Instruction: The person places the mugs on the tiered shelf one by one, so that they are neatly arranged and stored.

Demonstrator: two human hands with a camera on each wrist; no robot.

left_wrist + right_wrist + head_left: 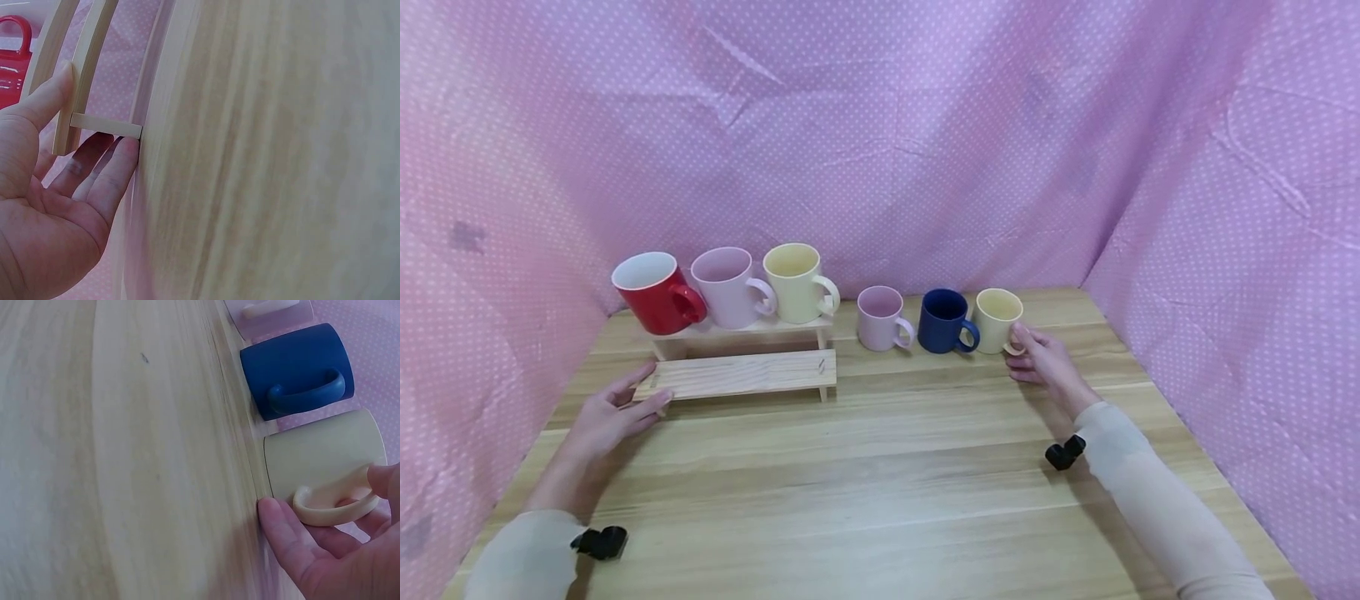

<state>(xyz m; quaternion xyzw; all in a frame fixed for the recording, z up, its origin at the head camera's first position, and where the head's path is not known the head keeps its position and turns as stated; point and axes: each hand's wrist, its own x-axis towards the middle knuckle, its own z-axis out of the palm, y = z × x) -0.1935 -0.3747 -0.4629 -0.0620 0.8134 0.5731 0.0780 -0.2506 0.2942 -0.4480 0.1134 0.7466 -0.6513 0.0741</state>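
My left hand (606, 419) is gripping a pale wooden two-step rack (737, 375); my right hand (1051, 367) is holding a small yellow cylindrical mug (994, 335) by its handle, on the desk (880, 500). I am judging this as grasping, probably calling for a level lift. A navy mug (937, 332) and small lilac mug (876, 330) are standing alongside; three larger mugs, red (658, 307), lilac (727, 298) and yellow (792, 293), are occupying the upper step, showing no contents.

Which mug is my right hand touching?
The pale yellow mug standing directly on the table, beside the blue mug; the other yellow one stands on the wooden rack.

White-dotted pink cloth (910, 125) walls three sides; pale glare (895, 533) marks the wood-grained tabletop (940, 433).
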